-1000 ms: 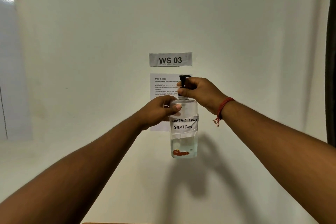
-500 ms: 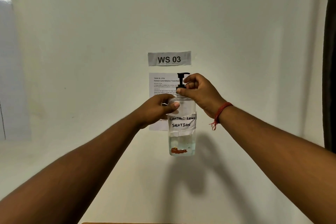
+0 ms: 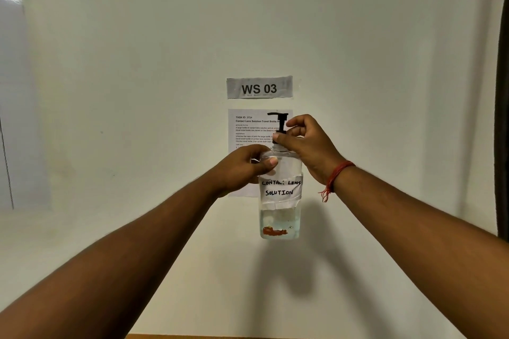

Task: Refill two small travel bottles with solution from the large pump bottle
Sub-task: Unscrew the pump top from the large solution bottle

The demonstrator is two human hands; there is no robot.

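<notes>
Clear plastic pump bottle (image 3: 279,201) with paper label, held upright: left hand (image 3: 242,169) grips its shoulder, right hand (image 3: 305,143) pinches the black pump collar (image 3: 278,137)

You hold the bottle (image 3: 280,201) upright in the air in front of you, before the wall (image 3: 137,63). Your left hand (image 3: 242,170) grips its shoulder from the left. Your right hand (image 3: 305,143) pinches the collar under the pump (image 3: 279,121) from the right. Behind the bottle, a sheet (image 3: 248,129) hangs on the wall, with a sign (image 3: 259,87) just above it.
</notes>
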